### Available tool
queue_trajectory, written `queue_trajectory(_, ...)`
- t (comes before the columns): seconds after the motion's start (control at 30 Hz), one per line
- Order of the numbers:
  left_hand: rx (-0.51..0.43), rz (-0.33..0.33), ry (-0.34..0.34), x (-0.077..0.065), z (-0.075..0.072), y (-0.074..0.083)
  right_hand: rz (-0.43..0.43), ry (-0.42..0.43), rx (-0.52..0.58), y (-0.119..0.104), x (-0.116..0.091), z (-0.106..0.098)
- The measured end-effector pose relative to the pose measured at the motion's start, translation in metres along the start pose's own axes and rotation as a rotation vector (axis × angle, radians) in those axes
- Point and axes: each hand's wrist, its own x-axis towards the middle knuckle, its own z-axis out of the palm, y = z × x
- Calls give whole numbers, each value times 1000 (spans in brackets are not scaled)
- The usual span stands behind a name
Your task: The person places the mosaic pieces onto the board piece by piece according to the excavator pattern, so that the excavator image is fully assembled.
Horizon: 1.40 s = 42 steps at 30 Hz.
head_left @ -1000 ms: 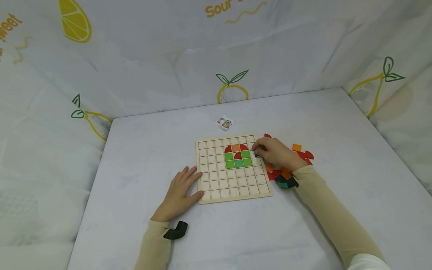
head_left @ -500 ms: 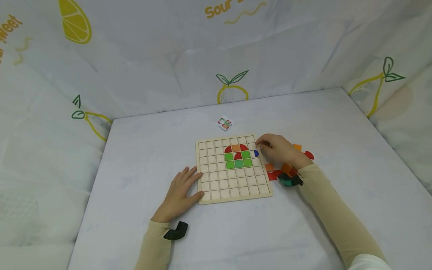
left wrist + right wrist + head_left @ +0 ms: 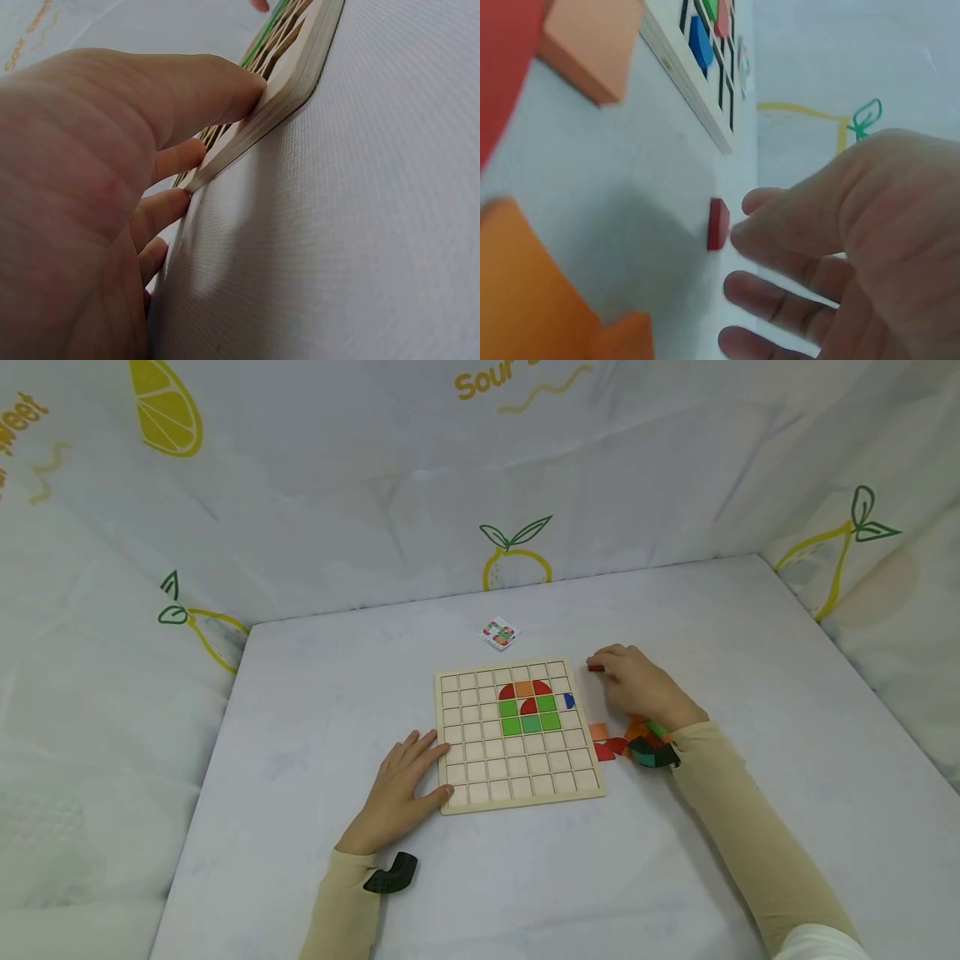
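Note:
A square wooden grid board [image 3: 487, 793] lies on the white table, with red, green and orange tiles set in several cells. A blue half-round tile [image 3: 569, 701] is in a cell near its right edge. My left hand [image 3: 401, 789] rests on the board's left edge, fingers spread, with the thumb [image 3: 240, 90] at the near corner in the left wrist view. Past the board's far right side, my right hand [image 3: 641, 685] has its fingertips right at a red tile [image 3: 718, 225]. In the right wrist view this tile lies flat beside the thumb tip, other fingers loosely bent.
To the board's right lie loose pieces, including an orange square [image 3: 597, 732] and a red tile [image 3: 604, 752], some partly hidden by the right wrist. A small pattern card [image 3: 499, 632] sits beyond the board. White printed cloth hangs behind the table.
My right hand has let go of the blue tile, which stays on the board, and has moved right and away to the red tile. My left hand has stayed in place.

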Motion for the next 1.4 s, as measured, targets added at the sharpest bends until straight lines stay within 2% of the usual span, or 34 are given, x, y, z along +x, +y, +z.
queue_trajectory(0.27,6,9,4,0,0,1,151,-164,-72,16,-13,-24)
queue_trajectory(0.4,14,12,7,0,-1,2,166,-237,-45,22,-22,-34)
queue_trajectory(0.53,15,11,7,0,-2,3,165,-276,-36,21,-23,-31)
queue_trajectory(0.67,13,1,3,-1,-3,4,173,-273,-87,10,-20,-20)
queue_trajectory(0.77,14,-4,1,-1,-3,3,178,-238,-118,2,-17,-14)
queue_trajectory(0.93,8,-3,5,-1,-2,2,182,-172,-145,2,-12,-12)
queue_trajectory(1.07,1,-2,7,-2,0,1,150,-122,-165,3,-10,-10)
queue_trajectory(1.4,9,13,14,0,-1,2,-7,-137,-41,-2,-7,-5)
